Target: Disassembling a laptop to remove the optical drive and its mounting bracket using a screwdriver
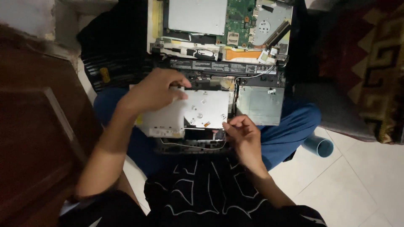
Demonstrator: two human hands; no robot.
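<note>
A: Centre of the frame, an opened laptop (219, 63) lies across the person's lap, its insides showing, the green circuit board (239, 23) up at the top edge.

B: And the left hand (153, 90)?

A: Left of centre, pressing flat on a silver drive (185, 113) that sits in the lower half of the laptop. Fingers are spread and bent over the drive's top edge, resting on it rather than closed around it.

B: Right hand (244, 136)?

A: Lower centre, just right of that drive's bottom corner. Thumb and fingers are pinched together there; whether something small sits between them, I cannot tell, it's too tiny and dim.

B: What's beside the drive?

A: A square silver plate (259, 105) to its right, with a thin white cable (256, 76) curving above it. A long black battery bar (223, 66) runs across the middle, above both hands.

B: Around the edges?

A: Dark wooden panel (33, 138) at the left, patterned rug (374, 67) upper right, white floor tiles (357, 185) lower right, and a pale blue tube (318, 146) poking out by the blue trouser leg (290, 126).
</note>
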